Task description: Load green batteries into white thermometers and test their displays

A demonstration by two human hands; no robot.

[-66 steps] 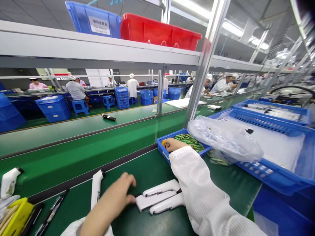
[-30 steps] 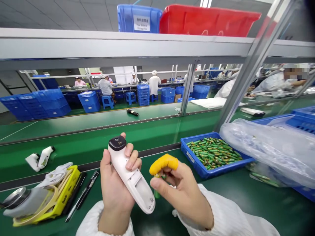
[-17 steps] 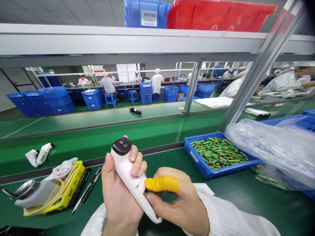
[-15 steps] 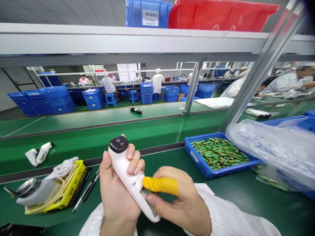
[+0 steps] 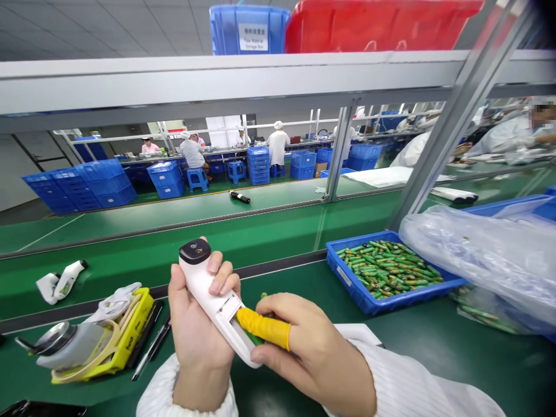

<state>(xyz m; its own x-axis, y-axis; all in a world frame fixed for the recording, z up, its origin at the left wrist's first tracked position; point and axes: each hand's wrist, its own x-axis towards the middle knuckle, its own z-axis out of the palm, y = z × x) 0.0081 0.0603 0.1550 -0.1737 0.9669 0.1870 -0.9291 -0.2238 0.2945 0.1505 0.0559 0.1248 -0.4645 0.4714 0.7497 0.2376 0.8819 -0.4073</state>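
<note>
While our left hand (image 5: 200, 333) clasps the white device (image 5: 204, 284) with wrapped fingers, the black end (image 5: 195, 251) of the device points to eleven o'clock and its uncovered compartment (image 5: 235, 332) lies toward five o'clock. Our right hand (image 5: 313, 350) comes in from four o'clock; its thumb and the finger with the yellow finger cover (image 5: 267, 329) grasp a green battery (image 5: 254, 338) at the compartment. A second green tip (image 5: 263, 295) shows behind these fingers; whether they grip it also, we cannot tell.

To do this fitting well, as we judge it, we should keep the left grasp firm but not squeezing, so that the device does not turn under the push. It seems better to press one end against its contact first, and then lower the other end, without forcing. Which pole faces which contact is hidden from us, so we should check it before pressing fully. The blue tray (image 5: 358, 301) with more batteries (image 5: 386, 269) stands near three o'clock from the device; our sleeve should pass without touching it.
</note>
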